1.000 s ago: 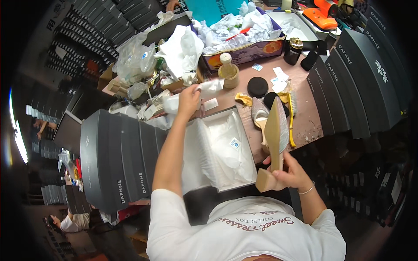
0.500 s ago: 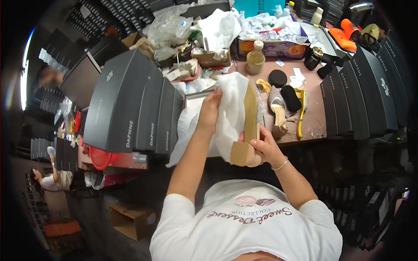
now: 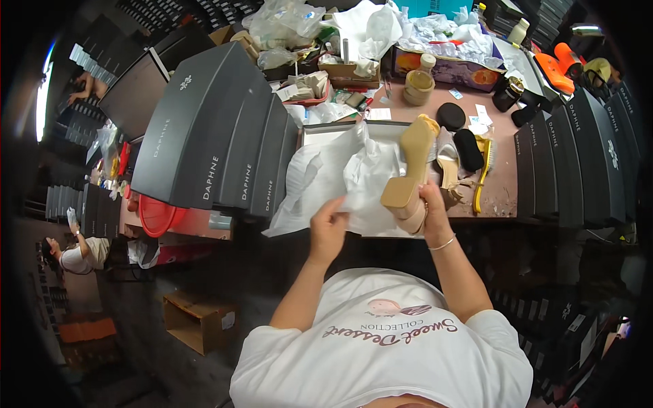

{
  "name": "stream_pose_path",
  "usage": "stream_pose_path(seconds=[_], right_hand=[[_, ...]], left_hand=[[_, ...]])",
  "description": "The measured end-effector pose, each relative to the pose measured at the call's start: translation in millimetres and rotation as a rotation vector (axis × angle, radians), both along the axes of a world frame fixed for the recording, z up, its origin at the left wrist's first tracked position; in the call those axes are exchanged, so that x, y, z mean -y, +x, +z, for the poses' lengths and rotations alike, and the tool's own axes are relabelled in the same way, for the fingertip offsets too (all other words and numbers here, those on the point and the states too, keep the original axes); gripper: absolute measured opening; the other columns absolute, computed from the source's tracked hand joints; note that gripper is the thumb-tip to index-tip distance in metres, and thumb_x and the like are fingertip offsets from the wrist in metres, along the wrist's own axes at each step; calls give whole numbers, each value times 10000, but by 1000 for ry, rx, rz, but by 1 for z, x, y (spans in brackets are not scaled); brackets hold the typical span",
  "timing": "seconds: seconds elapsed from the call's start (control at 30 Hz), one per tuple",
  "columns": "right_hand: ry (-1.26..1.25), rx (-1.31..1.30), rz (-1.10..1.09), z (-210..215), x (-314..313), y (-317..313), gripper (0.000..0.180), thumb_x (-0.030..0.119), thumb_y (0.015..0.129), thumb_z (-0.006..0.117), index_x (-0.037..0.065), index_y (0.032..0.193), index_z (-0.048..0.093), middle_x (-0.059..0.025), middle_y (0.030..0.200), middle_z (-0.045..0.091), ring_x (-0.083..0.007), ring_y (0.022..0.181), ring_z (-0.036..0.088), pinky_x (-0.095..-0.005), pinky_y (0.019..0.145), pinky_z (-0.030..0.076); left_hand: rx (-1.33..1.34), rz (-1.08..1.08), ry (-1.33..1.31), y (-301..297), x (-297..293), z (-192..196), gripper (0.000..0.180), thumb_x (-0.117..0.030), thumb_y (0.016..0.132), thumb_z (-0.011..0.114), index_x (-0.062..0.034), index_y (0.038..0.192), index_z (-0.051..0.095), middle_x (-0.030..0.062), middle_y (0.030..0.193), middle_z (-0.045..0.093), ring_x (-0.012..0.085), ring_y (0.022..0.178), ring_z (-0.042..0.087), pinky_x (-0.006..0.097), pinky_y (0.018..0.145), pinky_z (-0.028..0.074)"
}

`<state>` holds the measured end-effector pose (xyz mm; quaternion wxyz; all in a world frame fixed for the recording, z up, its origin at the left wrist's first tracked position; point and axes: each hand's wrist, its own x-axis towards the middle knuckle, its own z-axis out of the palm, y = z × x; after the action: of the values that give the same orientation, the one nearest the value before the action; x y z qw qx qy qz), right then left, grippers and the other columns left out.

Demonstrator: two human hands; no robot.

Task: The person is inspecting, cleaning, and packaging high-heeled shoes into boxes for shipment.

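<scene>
A beige block-heeled sandal (image 3: 416,146) is in my right hand (image 3: 435,212), gripped near the heel with its tan sole turned up to me. Its toe points away, over the table. My left hand (image 3: 328,230) is off the sandal, its fingers loosely bent and a little apart beside the tissue paper's near edge. White tissue paper (image 3: 318,178) lies crumpled in and over an open shoebox (image 3: 325,134), draping past its left side. The matching sandal (image 3: 447,163) lies on the table to the right, partly hidden by a black oval pad (image 3: 468,150).
Dark shoeboxes stand in rows at left (image 3: 204,129) and right (image 3: 590,153). A yellow-handled brush (image 3: 482,178), a round black pad (image 3: 451,116) and a jar (image 3: 419,83) are on the table (image 3: 502,190). Behind are a paper-filled carton (image 3: 445,66) and plastic bags (image 3: 282,26). Another person (image 3: 78,255) is far left.
The tissue paper has come away from the sandal and now lies over the shoebox. My left hand has dropped nearer to me, while my right hand has moved the sandal slightly right.
</scene>
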<state>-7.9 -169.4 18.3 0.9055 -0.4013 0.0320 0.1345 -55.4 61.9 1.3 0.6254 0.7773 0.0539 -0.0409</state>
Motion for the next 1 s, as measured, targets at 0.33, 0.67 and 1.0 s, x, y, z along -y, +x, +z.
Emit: stream_pose_path(seconds=[0.33,0.67,1.0], right_hand=[[-31,-121,-34,-6,20,2,442,189,852,499,34,1260,427,-87,1016,599,-155,865,629,-275,745,531],[79,-61,82,-11,37,-8,505,223,822,530,20,1274,427,-116,1006,595,-203,891,634,-311,779,534],[566,20,169,-26,80,-28,567,301,808,574,11,1264,402,-198,1013,562,-338,824,633,-483,723,571]], left_hand=[[175,257,-65,-9,-13,3,501,46,828,588,16,1315,473,171,1274,515,273,1153,534,346,948,461],[568,117,648,17,-28,30,489,117,648,511,-36,1089,656,145,1096,547,333,1073,507,402,929,419],[1022,541,271,70,-28,188,295,29,808,542,8,1091,618,108,993,642,188,910,613,304,839,490]])
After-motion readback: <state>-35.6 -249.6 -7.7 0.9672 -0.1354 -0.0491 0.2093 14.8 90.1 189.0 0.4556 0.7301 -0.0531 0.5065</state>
